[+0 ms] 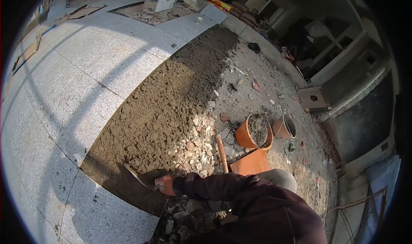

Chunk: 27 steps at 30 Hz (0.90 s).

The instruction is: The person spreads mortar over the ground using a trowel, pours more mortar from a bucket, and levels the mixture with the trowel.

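Note:
My right hand (165, 184), at the end of a dark maroon sleeve, is closed round the handle end of a trowel (139, 176). The trowel's thin curved blade points up and left and touches damp brown mortar (148, 111), at the near end of a long strip. Pale speckled slabs (101, 55) border this strip on the left and at the bottom. Light stone chips (195, 147) show along its right side. A thin string runs lengthwise near the strip's right edge. My left hand is not visible.
An orange bucket (243, 133) with grey material and a second bucket (279, 128) stand right of the strip. Nearer are a wooden handle (222, 154) and a flat orange piece (251, 162). Rubble covers the ground. A cardboard box (310, 99) lies by the wall.

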Motion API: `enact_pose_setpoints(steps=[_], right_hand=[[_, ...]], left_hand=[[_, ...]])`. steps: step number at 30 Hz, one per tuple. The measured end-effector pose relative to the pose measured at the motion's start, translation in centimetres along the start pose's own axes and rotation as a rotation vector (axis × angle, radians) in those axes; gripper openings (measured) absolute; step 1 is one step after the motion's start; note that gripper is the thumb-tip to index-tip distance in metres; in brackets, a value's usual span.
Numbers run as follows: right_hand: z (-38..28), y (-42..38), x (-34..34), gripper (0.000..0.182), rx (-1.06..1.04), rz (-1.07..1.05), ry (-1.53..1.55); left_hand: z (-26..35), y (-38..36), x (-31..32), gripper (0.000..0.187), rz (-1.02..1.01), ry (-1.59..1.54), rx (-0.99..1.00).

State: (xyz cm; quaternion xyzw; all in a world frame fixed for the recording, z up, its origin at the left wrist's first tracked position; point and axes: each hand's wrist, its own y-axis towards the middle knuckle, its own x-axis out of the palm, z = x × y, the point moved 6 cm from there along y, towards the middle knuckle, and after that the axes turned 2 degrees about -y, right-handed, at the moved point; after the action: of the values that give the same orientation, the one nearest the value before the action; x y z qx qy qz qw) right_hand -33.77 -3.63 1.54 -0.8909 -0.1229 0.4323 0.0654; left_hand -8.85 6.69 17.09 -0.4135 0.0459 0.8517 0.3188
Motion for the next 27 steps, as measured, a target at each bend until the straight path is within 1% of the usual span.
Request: enact_pose_setpoints(steps=[1, 2, 3, 4, 5, 6, 7, 8, 11, 14, 17, 20, 21, 22, 24, 26, 27], right_hand=[[-1.6, 0.0, -1.2, 0.030, -0.037, -0.153, 0.050], [-3.6, -0.4, -2.2, 0.037, -0.046, -0.257, 0.081], [-5.5, -1.5, -2.5, 0.034, 0.259, -0.440, 0.307], [-5.2, -2.3, -0.6, 0.035, 0.270, -0.485, 0.282], [-5.5, -3.5, 1.0, 0.037, 0.272, -0.532, 0.282], [-6.0, -4.4, 2.3, 0.038, 0.155, -0.496, 0.254], [-5.9, -5.3, 3.5, 0.038, 0.156, -0.514, 0.231], [-5.6, -6.5, 4.2, 0.039, 0.180, -0.519, 0.196], [-4.5, -8.0, 5.9, 0.040, 0.092, -0.489, 0.045], [-3.5, -8.3, 6.4, 0.041, 0.048, -0.480, 0.070], [-2.8, -7.2, 6.8, 0.042, 0.097, -0.572, 0.009], [-1.1, -5.0, 6.7, 0.041, 0.106, -0.565, -0.028], [-0.1, -4.2, 6.4, 0.040, 0.106, -0.511, 0.007], [1.1, -3.4, 5.7, 0.038, 0.106, -0.459, 0.043], [3.1, -0.3, 1.9, 0.037, 0.072, -0.408, -0.067], [4.9, 1.6, -1.7, 0.038, -0.021, -0.347, -0.074], [5.5, 2.0, -2.8, 0.038, 0.030, -0.293, -0.049]], left_hand=[[-0.1, -0.3, 0.7, 0.035, -0.033, 0.016, -0.058], [-0.4, 0.5, 1.2, 0.045, -0.052, 0.004, -0.076], [-0.5, -0.3, 1.7, 0.045, -0.103, -0.035, -0.093], [0.2, 0.4, 0.7, 0.045, -0.075, 0.002, -0.134], [0.3, 0.4, 0.8, 0.045, -0.067, 0.069, -0.126], [0.6, 0.6, 0.2, 0.039, -0.002, 0.046, -0.116], [0.4, 0.4, 0.9, 0.045, -0.021, 0.077, -0.101], [0.5, 0.1, 1.0, 0.046, -0.029, 0.066, -0.129], [0.8, 0.1, 1.5, 0.048, -0.057, 0.043, -0.139], [0.7, 0.6, 1.4, 0.047, -0.072, 0.016, -0.167], [0.8, 1.0, 1.6, 0.044, -0.102, 0.074, -0.127], [0.8, 1.5, 1.6, 0.045, -0.132, 0.023, -0.103], [0.6, 1.5, 1.7, 0.047, -0.112, -0.001, -0.112], [0.6, 1.4, 1.5, 0.046, -0.114, 0.045, -0.124], [0.2, 1.3, 1.0, 0.045, -0.105, 0.139, -0.149], [0.5, 1.2, 0.6, 0.044, -0.102, 0.164, -0.160], [0.8, 1.1, 0.6, 0.044, -0.086, 0.161, -0.154]])
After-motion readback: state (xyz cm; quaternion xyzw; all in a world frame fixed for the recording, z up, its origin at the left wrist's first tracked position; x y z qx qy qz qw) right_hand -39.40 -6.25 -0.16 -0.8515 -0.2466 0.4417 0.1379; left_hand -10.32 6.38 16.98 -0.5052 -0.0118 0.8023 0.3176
